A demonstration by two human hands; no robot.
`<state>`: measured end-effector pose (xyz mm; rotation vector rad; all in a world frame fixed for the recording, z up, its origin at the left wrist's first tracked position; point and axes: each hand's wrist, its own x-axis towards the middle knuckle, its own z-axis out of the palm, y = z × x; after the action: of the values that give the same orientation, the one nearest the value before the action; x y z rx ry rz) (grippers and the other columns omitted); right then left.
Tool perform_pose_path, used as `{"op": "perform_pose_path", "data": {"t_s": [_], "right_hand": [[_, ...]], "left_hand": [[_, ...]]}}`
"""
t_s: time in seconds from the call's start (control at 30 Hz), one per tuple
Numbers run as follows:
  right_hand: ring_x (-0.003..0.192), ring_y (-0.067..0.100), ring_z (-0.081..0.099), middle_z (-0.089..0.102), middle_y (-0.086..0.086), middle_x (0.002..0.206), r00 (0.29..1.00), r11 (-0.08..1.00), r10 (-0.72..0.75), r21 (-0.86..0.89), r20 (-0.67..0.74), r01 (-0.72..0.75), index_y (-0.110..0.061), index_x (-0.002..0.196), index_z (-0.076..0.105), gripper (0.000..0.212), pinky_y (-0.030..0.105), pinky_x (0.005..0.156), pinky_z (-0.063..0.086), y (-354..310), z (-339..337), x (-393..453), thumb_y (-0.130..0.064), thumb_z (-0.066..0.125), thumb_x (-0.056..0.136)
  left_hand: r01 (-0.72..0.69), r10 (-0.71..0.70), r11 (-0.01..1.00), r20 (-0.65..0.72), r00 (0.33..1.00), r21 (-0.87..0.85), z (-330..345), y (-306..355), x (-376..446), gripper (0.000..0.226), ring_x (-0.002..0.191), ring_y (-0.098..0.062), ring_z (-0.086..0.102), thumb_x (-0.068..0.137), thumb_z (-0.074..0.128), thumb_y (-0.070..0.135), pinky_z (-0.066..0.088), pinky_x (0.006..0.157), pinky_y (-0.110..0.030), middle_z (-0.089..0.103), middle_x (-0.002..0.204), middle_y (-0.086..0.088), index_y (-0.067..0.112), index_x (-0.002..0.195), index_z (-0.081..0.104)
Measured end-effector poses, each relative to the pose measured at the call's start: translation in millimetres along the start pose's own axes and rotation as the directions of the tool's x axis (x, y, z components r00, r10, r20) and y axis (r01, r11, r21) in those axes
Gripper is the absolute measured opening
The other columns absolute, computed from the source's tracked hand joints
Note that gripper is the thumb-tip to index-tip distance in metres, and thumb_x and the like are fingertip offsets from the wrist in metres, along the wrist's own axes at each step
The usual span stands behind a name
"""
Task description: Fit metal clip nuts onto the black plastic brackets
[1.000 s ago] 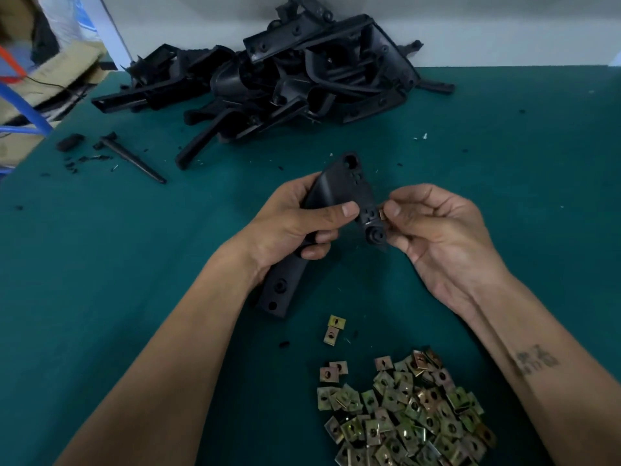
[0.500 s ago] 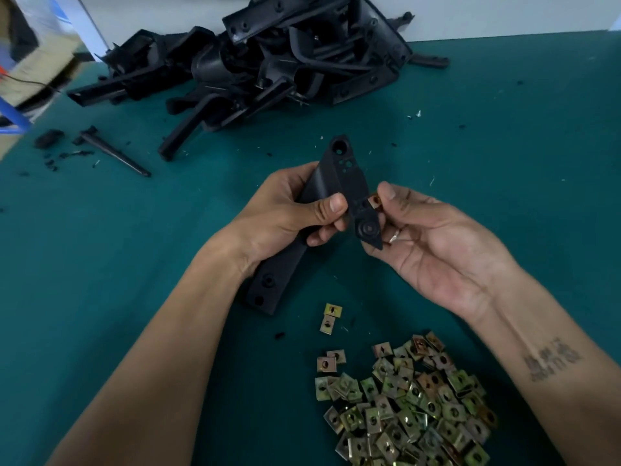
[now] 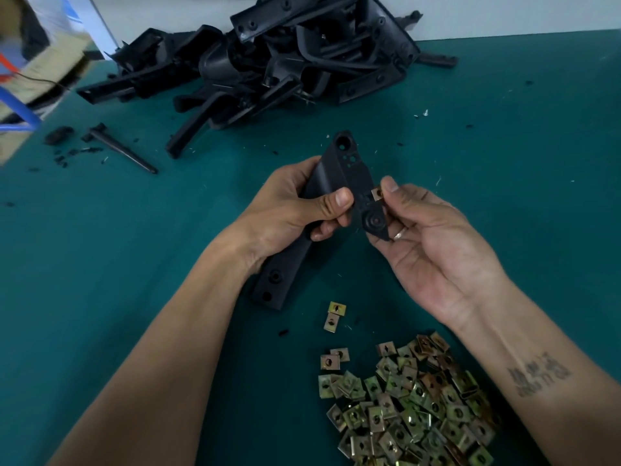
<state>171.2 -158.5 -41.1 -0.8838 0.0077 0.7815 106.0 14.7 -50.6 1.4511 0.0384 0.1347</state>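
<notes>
Nearest the camera, on the green worktop [image 3: 100, 250], lay a loose heap of metal clip nuts [image 3: 413, 408], yellowish and square, spread flat with no tray or box around them. Four stray clip nuts [image 3: 336, 317] sat apart from the heap toward the hands, two side by side at its near edge and two more just beyond. Above these, the left hand [image 3: 289, 210] gripped a long black plastic bracket [image 3: 339, 173] around its middle, fingers curled behind it and the thumb pressed across its face; the bracket's lower end, with two holes, rested on or just over the worktop, which of the two could not be told, while its upper end with a round hole pointed away. The right hand [image 3: 433, 243] lay palm up beside the bracket, its thumb pressing a single clip nut [image 3: 377, 194] against the bracket's right edge, the fingers curled under the bracket's rounded lower tab. A second small metal piece showed among the right fingers. Farther back and to the left lay a thin black rod [image 3: 124, 153] among black crumbs. At the far edge, against the pale wall, a tangled pile of black brackets [image 3: 268, 62] stood heaped directly on the worktop.
</notes>
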Motion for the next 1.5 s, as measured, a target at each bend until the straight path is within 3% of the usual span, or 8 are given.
{"op": "perform_pose_path", "data": {"t_s": [0.17, 0.3, 0.53, 0.7, 0.83, 1.07, 1.2, 1.5], "right_hand": [[0.100, 0.031, 0.059, 0.065, 0.015, 0.098, 0.991, 0.999, 0.043, -0.031, 0.130, -0.039, -0.014, 0.079, 0.056, 0.016, 0.047, 0.111, 0.047, -7.4, -3.8, 4.1, -0.008, 0.071, 0.077], [0.084, 0.033, 0.069, 0.068, 0.022, 0.096, 0.913, 0.986, 0.166, -0.062, 0.374, -0.154, -0.006, 0.084, 0.057, 0.007, 0.036, 0.077, 0.060, -10.5, -9.1, 6.1, -0.009, 0.064, 0.084], [0.093, 0.046, 0.051, 0.072, 0.024, 0.094, 0.785, 0.958, 0.285, -0.179, 0.550, -0.222, 0.011, 0.117, 0.046, 0.072, 0.032, 0.085, 0.056, -13.3, -9.8, 8.1, -0.018, 0.091, 0.069], [0.093, 0.032, 0.074, 0.075, 0.017, 0.101, 0.668, 0.948, 0.295, -0.299, 0.683, -0.112, 0.029, 0.112, 0.024, 0.083, 0.079, 0.106, -0.011, -9.2, -14.2, 7.6, -0.022, 0.082, 0.080], [0.094, 0.032, 0.075, 0.075, 0.020, 0.103, 0.715, 0.967, 0.228, -0.240, 0.661, -0.085, 0.013, 0.097, 0.051, 0.047, 0.027, 0.076, 0.059, -6.7, -14.6, 2.9, -0.019, 0.081, 0.080], [0.050, 0.027, 0.062, 0.058, 0.042, 0.086, 0.827, 0.869, 0.249, -0.493, 0.504, 0.039, 0.027, 0.080, 0.050, 0.091, 0.021, 0.038, 0.036, -7.9, -16.5, 1.9, -0.043, 0.100, 0.049], [0.043, 0.017, 0.062, 0.054, 0.050, 0.077, 0.813, 0.817, 0.193, -0.549, 0.549, 0.177, 0.014, 0.069, 0.064, 0.076, 0.018, 0.035, 0.038, -4.5, -16.4, 0.3, -0.054, 0.094, 0.055], [0.046, 0.024, 0.047, 0.067, 0.012, 0.066, 0.806, 0.414, 0.103, -0.762, 0.583, 0.498, -0.017, 0.075, 0.078, 0.049, 0.035, 0.042, 0.030, -8.1, -8.9, -7.0, -0.065, 0.080, 0.070]], "left_hand": [[-0.011, 0.014, 0.999, 0.066, 0.998, -0.032, 0.7, -0.1, 1.0, 0.034, 0.049, -0.012, 0.048, 0.079, 0.073, 0.029, 0.037, 0.045, -0.023, 0.061, 0.067, -0.006, 0.004, 0.093, 0.056], [-0.022, 0.035, 0.996, 0.170, 0.985, -0.081, -1.4, -2.2, 0.4, 0.036, 0.048, -0.011, 0.051, 0.079, 0.076, 0.034, 0.040, 0.046, -0.021, 0.063, 0.067, -0.005, 0.005, 0.092, 0.058], [-0.003, 0.042, 0.991, 0.288, 0.957, -0.133, -0.2, -3.3, -2.6, 0.041, 0.048, -0.009, 0.055, 0.078, 0.078, 0.039, 0.042, 0.045, -0.017, 0.064, 0.067, -0.005, 0.007, 0.096, 0.059], [0.019, 0.057, 0.982, 0.389, 0.920, -0.189, 0.6, -2.6, -4.6, 0.025, 0.049, -0.007, 0.056, 0.079, 0.077, 0.037, 0.044, 0.046, -0.016, 0.066, 0.068, -0.004, 0.017, 0.090, 0.068], [0.047, 0.038, 0.980, 0.420, 0.907, -0.191, 0.7, -1.8, -6.2, 0.020, 0.048, -0.006, 0.055, 0.079, 0.076, 0.035, 0.044, 0.046, -0.015, 0.065, 0.066, -0.002, 0.019, 0.090, 0.069], [0.099, -0.042, 0.991, 0.507, 0.861, -0.086, 0.6, 1.3, -7.4, 0.011, 0.047, -0.006, 0.052, 0.080, 0.067, 0.026, 0.042, 0.046, -0.016, 0.064, 0.066, -0.006, 0.019, 0.088, 0.068], [0.111, -0.079, 0.994, 0.551, 0.830, -0.024, -1.5, 2.6, -8.1, 0.017, 0.049, -0.008, 0.052, 0.088, 0.054, 0.002, 0.042, 0.046, -0.017, 0.053, 0.069, -0.029, 0.014, 0.087, 0.066], [0.068, 0.063, 0.901, 0.285, 0.956, -0.429, -24.5, 10.7, -19.0, 0.023, 0.044, -0.001, 0.048, 0.092, 0.057, 0.021, 0.039, 0.039, -0.012, 0.058, 0.065, 0.003, 0.009, 0.098, 0.038]]}}
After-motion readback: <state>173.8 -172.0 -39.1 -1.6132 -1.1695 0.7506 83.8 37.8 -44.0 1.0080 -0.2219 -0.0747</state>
